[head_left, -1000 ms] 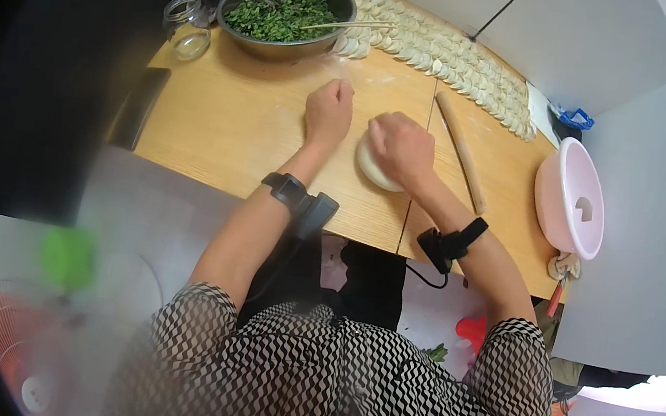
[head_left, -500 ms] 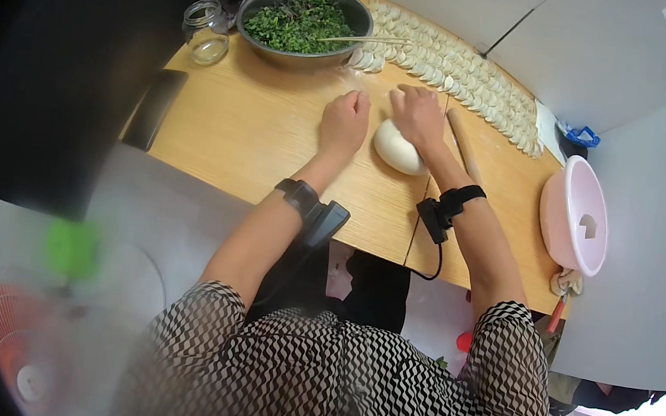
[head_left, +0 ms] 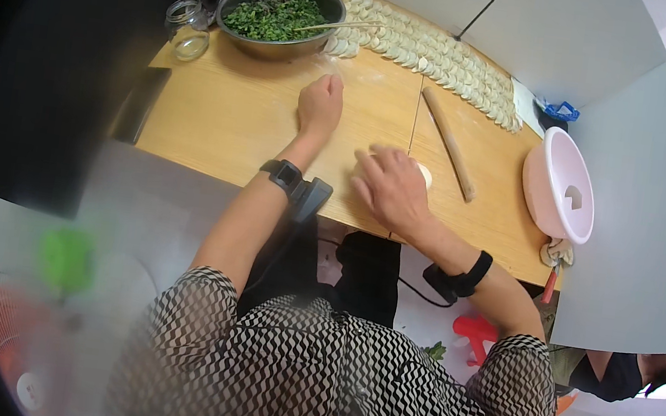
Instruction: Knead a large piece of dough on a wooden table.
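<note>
My left hand is closed in a fist above the wooden table, below the steel bowl; nothing shows in it. My right hand is spread, palm down, with its fingers apart and slightly blurred. It covers most of a white lump of dough, and only a small rounded part shows beside the knuckles. Whether the palm presses on the dough cannot be seen. A wooden rolling pin lies slantwise to the right of that hand. Both wrists wear black straps with small devices.
A steel bowl of chopped greens with chopsticks stands at the back left, beside a glass jar. Rows of dumplings line the back edge. A pink basin tilts at the right. A person is at the far right.
My right hand has come nearer to me, and the dough now shows beside it, close to the front edge. The left fist stays closed. The view has shifted slightly.
</note>
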{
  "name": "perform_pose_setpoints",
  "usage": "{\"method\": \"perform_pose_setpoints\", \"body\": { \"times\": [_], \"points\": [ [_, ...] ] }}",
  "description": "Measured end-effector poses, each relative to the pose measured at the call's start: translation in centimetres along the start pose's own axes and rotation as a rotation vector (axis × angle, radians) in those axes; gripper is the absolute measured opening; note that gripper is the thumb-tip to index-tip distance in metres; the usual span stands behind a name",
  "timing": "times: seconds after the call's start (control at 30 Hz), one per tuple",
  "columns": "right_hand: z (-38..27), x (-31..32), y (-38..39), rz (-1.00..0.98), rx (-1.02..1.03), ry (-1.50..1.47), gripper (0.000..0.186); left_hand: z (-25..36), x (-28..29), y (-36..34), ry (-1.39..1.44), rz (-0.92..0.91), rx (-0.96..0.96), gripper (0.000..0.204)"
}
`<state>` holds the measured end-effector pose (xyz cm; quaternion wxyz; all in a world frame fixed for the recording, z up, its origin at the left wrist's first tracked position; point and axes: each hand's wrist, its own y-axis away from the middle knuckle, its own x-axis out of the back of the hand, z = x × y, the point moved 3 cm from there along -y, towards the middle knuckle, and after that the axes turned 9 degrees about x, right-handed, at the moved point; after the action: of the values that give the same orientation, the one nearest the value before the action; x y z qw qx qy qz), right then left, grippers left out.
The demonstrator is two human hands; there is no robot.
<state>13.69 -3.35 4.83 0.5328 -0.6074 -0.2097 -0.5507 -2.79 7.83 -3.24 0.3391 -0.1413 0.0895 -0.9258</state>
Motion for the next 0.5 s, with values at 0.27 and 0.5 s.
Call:
{"method": "perform_pose_setpoints", "body": {
  "times": [0.27, 0.5],
  "points": [
    [3.7, -2.4, -1.0, 0.035, -0.014, -0.047, 0.026, 0.8, 0.5, 0.7, 0.055, -0.062, 0.087, 0.036],
    [9.2, -4.8, -5.5, 0.139, -0.135, -0.156, 0.021, 2.0, 1.7, 1.3, 0.060, -0.078, 0.134, 0.034]
  ]
}}
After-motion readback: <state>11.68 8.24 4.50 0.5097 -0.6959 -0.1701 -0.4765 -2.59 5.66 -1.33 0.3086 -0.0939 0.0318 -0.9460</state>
